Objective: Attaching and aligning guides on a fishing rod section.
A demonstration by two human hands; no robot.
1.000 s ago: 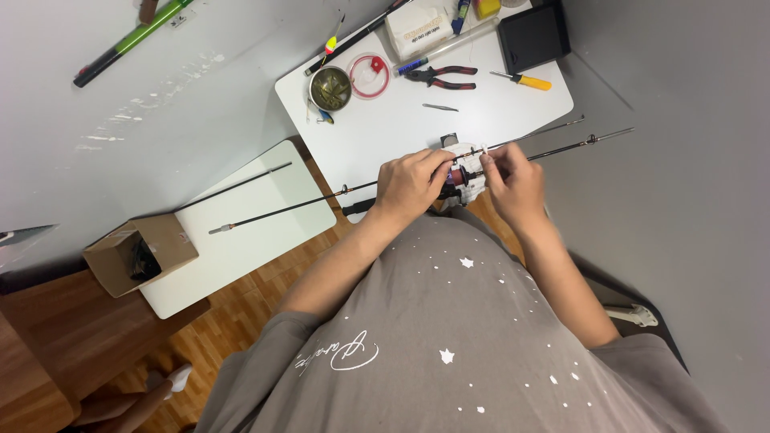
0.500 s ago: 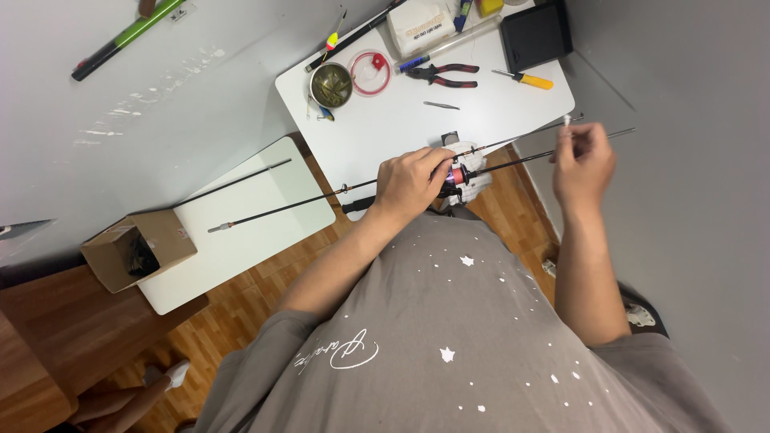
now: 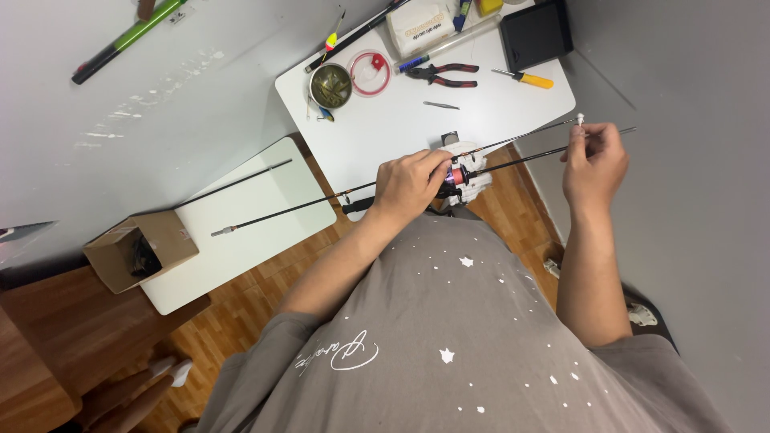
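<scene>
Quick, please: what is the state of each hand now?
Left hand: closed around the rod at the reel.
Right hand: fingers pinched together near the rod; what they hold cannot be told.

We see a thin black fishing rod carrying a white reel with a red-pink spool — set against a white rectangular table. Red-and-black-handled pliers and a yellow-handled screwdriver lie there; our grey T-shirt is speckled white.

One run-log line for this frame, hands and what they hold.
left hand: grips fishing rod at reel | right hand: pinches rod's thin end | nearby: pliers, screwdriver on white table
</scene>
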